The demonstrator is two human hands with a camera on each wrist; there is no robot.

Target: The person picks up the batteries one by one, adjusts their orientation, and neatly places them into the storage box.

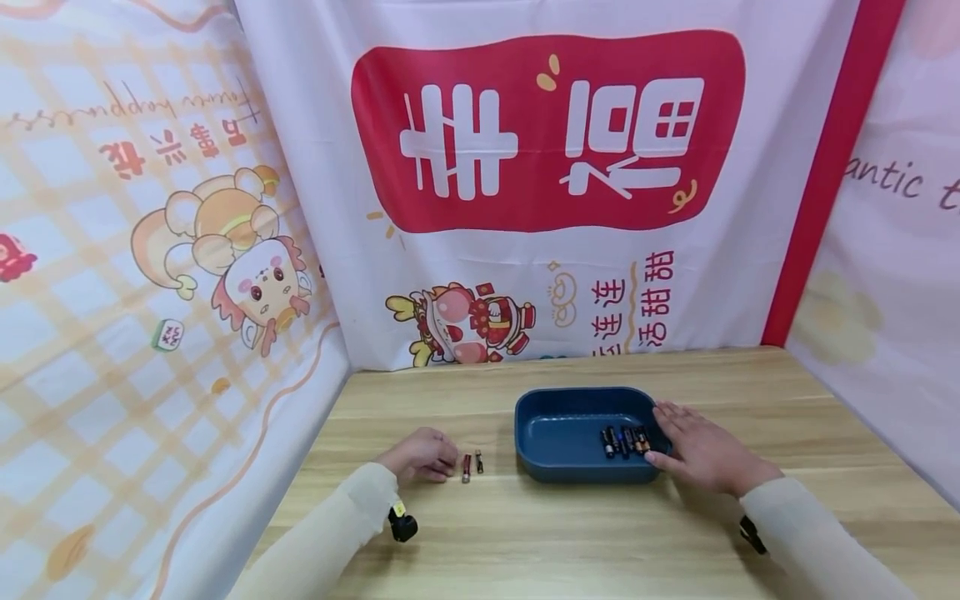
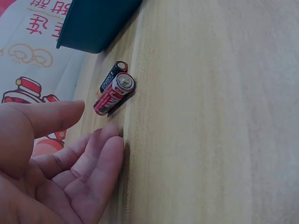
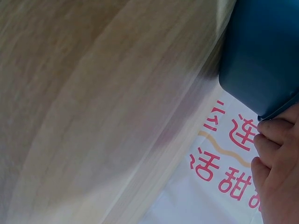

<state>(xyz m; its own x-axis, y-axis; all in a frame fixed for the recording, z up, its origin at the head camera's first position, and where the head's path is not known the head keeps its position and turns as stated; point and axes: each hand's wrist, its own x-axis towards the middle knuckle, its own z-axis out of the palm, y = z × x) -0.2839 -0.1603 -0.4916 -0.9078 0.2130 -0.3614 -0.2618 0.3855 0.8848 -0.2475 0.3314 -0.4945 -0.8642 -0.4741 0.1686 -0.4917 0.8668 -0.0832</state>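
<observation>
My left hand [image 1: 426,455] rests at the table's left, loosely curled with a gap between thumb and fingers and nothing held. Just beyond its fingertips lie two batteries, a red battery [image 2: 112,95] and a black battery [image 2: 112,77], side by side on the wood. My right hand [image 1: 708,452] lies against the right end of a dark blue plastic bin [image 1: 555,477], its fingers extended and touching the rim. Inside the bin, at its right side, several batteries [image 1: 624,442] sit in a row. The right wrist view shows the right hand's fingers [image 3: 271,144] at the rim.
The wooden table [image 1: 480,542] extends to a printed cloth [image 1: 540,275] hanging at the back. More cloth walls [image 1: 150,400] stand at the left and right sides. Wood surface lies between the two batteries and the bin.
</observation>
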